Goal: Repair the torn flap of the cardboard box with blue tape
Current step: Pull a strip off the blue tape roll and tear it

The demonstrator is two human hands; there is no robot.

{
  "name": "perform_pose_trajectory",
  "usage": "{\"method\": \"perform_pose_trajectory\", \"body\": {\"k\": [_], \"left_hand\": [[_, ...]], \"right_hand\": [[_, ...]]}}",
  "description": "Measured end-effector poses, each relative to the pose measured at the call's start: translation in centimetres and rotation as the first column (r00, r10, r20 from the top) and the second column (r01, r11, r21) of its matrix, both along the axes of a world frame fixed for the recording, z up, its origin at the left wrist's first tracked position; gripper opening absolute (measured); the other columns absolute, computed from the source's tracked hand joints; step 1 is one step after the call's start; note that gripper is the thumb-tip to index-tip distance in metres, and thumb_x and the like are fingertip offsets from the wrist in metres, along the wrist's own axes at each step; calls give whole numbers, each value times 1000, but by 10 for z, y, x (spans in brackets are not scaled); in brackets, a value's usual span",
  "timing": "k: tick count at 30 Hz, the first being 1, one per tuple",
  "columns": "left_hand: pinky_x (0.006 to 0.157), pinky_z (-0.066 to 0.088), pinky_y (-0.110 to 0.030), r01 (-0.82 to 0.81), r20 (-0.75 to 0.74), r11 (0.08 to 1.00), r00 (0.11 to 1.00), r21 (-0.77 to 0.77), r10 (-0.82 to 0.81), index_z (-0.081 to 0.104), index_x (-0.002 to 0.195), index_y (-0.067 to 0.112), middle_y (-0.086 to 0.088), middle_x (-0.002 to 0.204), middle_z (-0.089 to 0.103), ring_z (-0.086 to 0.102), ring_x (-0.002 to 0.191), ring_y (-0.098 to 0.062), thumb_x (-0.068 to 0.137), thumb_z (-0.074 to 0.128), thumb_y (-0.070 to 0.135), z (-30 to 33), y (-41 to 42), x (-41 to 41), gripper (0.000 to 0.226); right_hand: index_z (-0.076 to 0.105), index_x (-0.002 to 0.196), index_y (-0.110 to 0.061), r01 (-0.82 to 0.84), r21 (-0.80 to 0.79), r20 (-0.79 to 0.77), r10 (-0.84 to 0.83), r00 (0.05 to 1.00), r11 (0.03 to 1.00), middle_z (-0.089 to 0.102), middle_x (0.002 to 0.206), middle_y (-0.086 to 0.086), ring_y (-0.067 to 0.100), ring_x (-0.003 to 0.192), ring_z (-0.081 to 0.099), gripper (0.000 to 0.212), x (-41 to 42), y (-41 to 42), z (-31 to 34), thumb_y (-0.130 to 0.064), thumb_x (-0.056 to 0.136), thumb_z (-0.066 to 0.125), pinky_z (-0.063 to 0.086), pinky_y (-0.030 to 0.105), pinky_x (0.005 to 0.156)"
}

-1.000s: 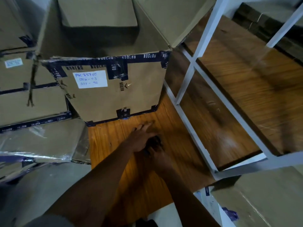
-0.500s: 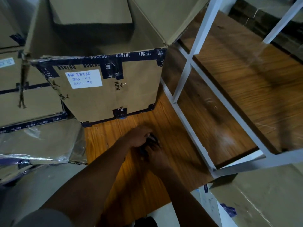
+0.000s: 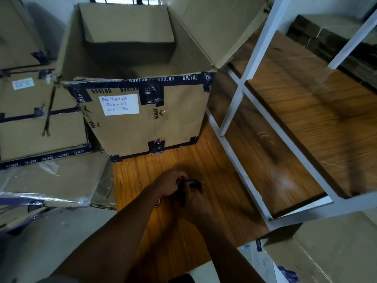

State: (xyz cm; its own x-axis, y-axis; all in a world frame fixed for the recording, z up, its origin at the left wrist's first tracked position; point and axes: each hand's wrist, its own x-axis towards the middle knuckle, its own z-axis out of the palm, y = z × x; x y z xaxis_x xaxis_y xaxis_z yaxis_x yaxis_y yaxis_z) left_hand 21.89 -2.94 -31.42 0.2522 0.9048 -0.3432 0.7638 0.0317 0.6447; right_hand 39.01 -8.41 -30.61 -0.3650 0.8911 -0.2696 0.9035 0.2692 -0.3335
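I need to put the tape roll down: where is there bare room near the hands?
Bare wood floor lies between the open box and the hands, and right of the tape roll toward the white rack frame. The left side is crowded with flattened cardboard and stacked boxes.

A storeroom: stacked taped cartons (image 3: 40,127) beside white shelving (image 3: 240,94).

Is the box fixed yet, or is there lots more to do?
Not fixed yet. The open cardboard box already has dark printed tape along its edges, but no fresh strip is going on. Right now both hands, the left hand and the right hand, hold a dark tape roll above the wooden shelf. Pulling out tape and sticking down the flap is all left.
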Motion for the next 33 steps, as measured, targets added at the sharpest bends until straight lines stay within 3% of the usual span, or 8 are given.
{"method": "perform_pose_trajectory", "body": {"k": [3,7,14,18,21,24,28,33], "left_hand": [[110,53,-42,55,-47,997,998,60,-53,65,141,36,3,144,65,59,130,-17,102,62,8,0,-4,0,48],[96,58,-38,-1,-76,988,997,154,13,75,122,33,5,124,72,66,115,-15,104,64,18,-5,-8,4,26],[88,60,-32,-106,54,989,993,106,101,71,128,31,6,121,71,67,108,-11,106,60,12,-12,-17,5,32],[97,57,-33,-172,193,985,966,-4,169,65,141,34,6,132,67,63,118,-12,108,56,11,-11,-21,3,42],[103,49,-34,-212,288,973,930,-90,229,61,147,33,7,142,61,58,128,-16,110,57,33,-6,-22,5,37],[112,50,-42,-248,414,954,861,-169,297,57,150,42,7,153,57,56,136,-17,96,64,67,3,-21,4,60],[93,50,-26,-307,496,927,784,-214,374,60,149,37,12,142,60,58,123,-7,100,70,52,28,-16,3,53],[114,51,-48,-354,575,905,700,-236,424,71,128,53,15,140,67,62,131,-14,75,78,76,37,-13,-6,58]], "right_hand": [[32,160,-19,0,16,2,-1,1000,1000,73,123,4,22,128,65,62,-2,-2,-2,-44,105,47,-9,54,132],[36,159,-21,-51,-23,-38,51,998,998,75,117,0,21,122,66,67,7,-2,-2,-45,99,50,-9,51,132],[49,149,-16,7,-104,-248,-32,968,995,66,136,7,25,132,59,60,16,-3,13,-35,95,67,28,54,127],[55,138,-20,159,-259,-530,-278,801,953,64,127,-4,16,116,66,48,27,0,31,-19,94,74,59,43,100],[56,130,-22,202,-381,-598,-407,690,902,62,123,-3,19,112,66,36,34,7,37,-17,97,69,59,44,99],[57,126,-13,209,-458,-656,-487,576,864,65,121,9,27,110,67,25,34,13,46,-15,102,61,59,39,91],[58,124,-19,230,-534,-648,-568,507,814,65,121,7,19,106,66,22,24,20,58,-8,105,55,54,30,82],[62,111,-24,295,-624,-644,-690,329,723,64,116,6,18,100,62,9,4,31,65,-27,108,54,52,34,83]]}}
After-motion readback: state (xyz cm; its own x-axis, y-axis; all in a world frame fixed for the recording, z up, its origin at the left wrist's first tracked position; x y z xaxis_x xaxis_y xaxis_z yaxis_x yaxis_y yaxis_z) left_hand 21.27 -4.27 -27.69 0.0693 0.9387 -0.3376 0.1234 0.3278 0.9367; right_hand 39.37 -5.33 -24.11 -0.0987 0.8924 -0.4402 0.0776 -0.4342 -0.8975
